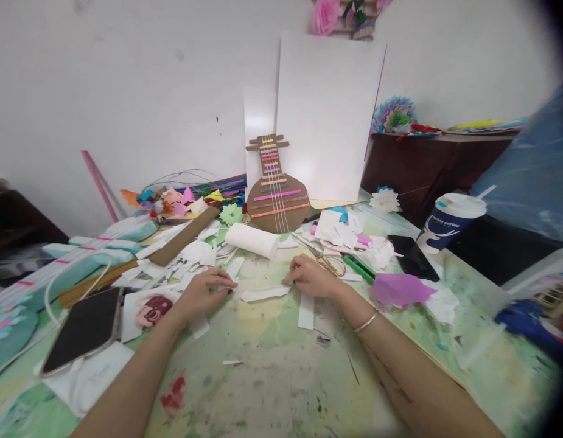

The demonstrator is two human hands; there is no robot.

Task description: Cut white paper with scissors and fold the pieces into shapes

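A folded white paper strip (pixel 265 294) lies across the middle of the painted table, between my two hands. My right hand (pixel 312 277) pinches its right end with thumb and fingertips. Just off the strip's left end is my left hand (pixel 207 294), fingers loosely stretched and slightly bent, with nothing visible in them. Beneath my right hand, a second white strip (pixel 307 311) points toward me. Another piece of white paper (pixel 199 326) sticks out from under my left wrist. Behind the strip rests a white paper roll (pixel 252 240).
A cardboard lute (pixel 277 207) leans against white boards (pixel 327 115) at the back. Scissors (pixel 329 263), green pens (pixel 358 267), a black tablet (pixel 413 257) and a coffee cup (pixel 450 220) are on the right. On the left lie a phone (pixel 84 328) and paper scraps (pixel 196 252).
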